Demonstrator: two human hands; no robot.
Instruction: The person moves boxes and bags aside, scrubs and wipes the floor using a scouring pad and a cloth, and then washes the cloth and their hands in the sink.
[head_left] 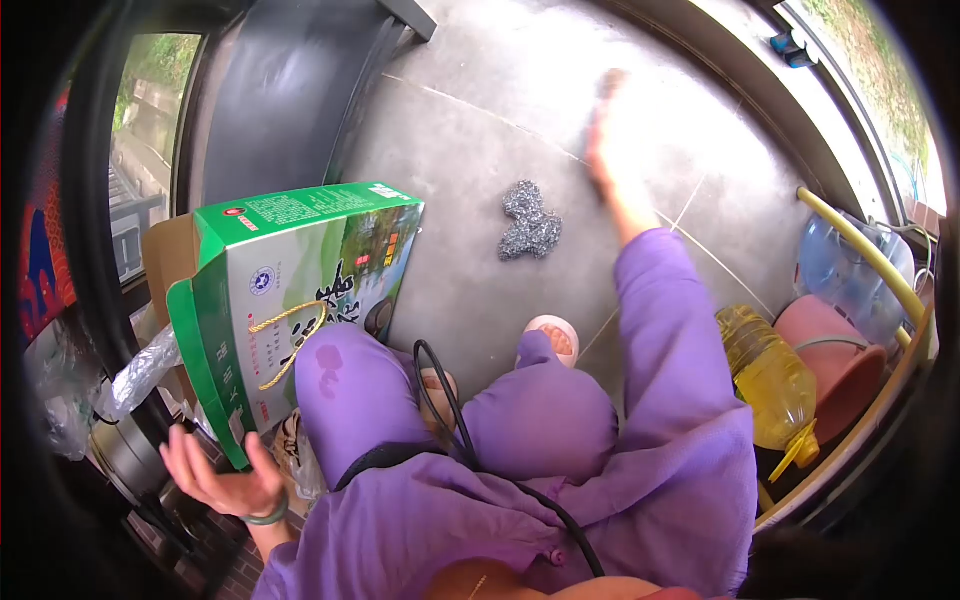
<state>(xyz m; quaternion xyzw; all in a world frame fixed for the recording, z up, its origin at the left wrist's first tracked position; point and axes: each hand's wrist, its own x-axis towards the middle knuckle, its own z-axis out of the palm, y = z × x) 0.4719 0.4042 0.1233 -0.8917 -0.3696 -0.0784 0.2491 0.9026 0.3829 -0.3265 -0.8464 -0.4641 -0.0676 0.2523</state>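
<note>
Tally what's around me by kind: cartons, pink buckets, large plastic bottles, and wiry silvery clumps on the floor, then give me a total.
Green-and-white carton: 1
Pink bucket: 1
Large plastic bottles: 2 (yellow one, bluish one)
Wiry silvery clump: 1
Total: 5

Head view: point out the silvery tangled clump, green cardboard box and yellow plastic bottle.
Silvery tangled clump [530, 226], head view: its middle.
Green cardboard box [300, 278], head view: printed face.
Yellow plastic bottle [768, 378], head view: body.

Rough metal scourers [530, 235], glossy cardboard box [300, 285]
</note>
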